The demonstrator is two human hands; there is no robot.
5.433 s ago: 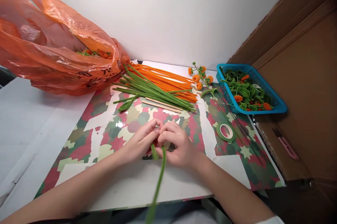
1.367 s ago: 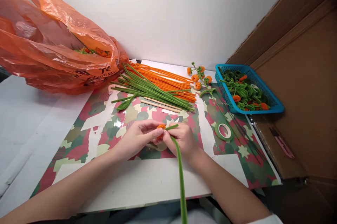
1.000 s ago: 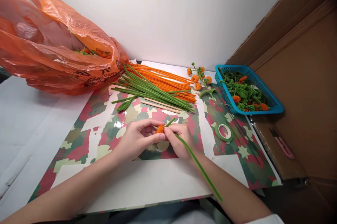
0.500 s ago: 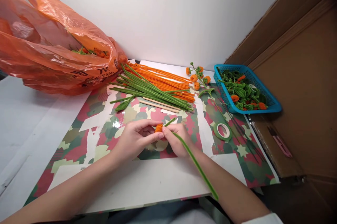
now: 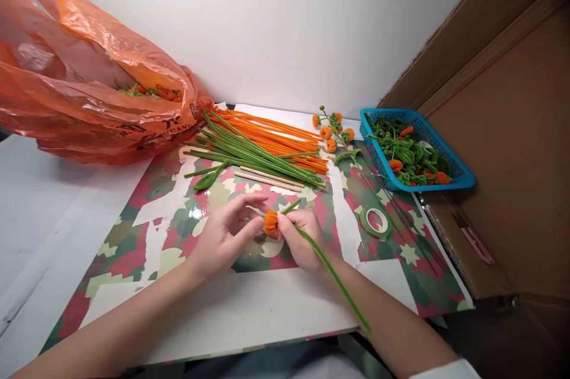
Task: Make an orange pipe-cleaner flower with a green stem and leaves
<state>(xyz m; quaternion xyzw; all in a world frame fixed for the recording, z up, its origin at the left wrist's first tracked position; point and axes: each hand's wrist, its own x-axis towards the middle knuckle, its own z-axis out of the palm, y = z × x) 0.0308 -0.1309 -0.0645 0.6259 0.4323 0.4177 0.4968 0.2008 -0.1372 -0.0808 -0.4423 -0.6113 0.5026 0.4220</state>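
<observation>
Between my hands is a small orange pipe-cleaner flower head (image 5: 271,223) with a ribbed, rounded shape. My right hand (image 5: 303,239) pinches it at its base, together with a green pipe cleaner (image 5: 333,275) whose long end runs down over my right forearm; a short end sticks up past the fingers. My left hand (image 5: 231,233) is beside the flower head, thumb and fingers apart and curved toward it. Beyond my hands lie two thin wooden sticks (image 5: 269,179), a bundle of green pipe cleaners (image 5: 262,156) and a bundle of orange pipe cleaners (image 5: 285,135).
An orange plastic bag (image 5: 102,100) stands at the left. A finished flower stem (image 5: 347,140) lies near a roll of green tape (image 5: 375,221). At the right are a blue basket (image 5: 463,177) of green and orange pieces, a pink cutter (image 5: 476,242) and cardboard (image 5: 512,129).
My left thumb and fingers have come off the flower head and spread apart. The flower head now shows more of its ribbed side, still pinched in my right hand.
</observation>
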